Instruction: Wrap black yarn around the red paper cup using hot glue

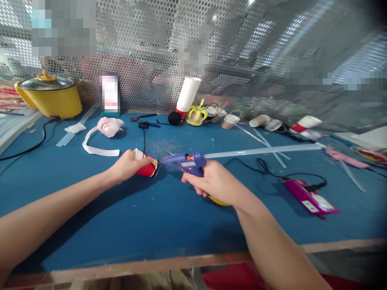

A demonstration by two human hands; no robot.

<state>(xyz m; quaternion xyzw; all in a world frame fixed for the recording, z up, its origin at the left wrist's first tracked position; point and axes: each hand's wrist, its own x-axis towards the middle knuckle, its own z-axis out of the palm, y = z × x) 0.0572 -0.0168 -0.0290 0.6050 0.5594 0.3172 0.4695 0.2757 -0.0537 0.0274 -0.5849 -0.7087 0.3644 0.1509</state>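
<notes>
My left hand [125,165] is closed around a red and white paper cup [147,169], which is tipped on its side with one end turned to the right. In my right hand [211,180] is a blue hot glue gun [185,162], my fingers wrapped round its handle. The gun's nozzle points left and meets the dark-edged end of the cup; whether it touches cannot be told. A long clear glue stick [260,151] runs out of the gun's back to the right. Under my right hand a yellow thing [219,201] shows in part.
A yellow electric pot [57,100] stands back left, near a white ribbon roll [109,127]. Pliers [143,117], stacked paper cups [188,96] and a yellow crown-like piece [197,114] line the back by the perforated metal screen. A purple power strip [310,197] with a black cord lies right.
</notes>
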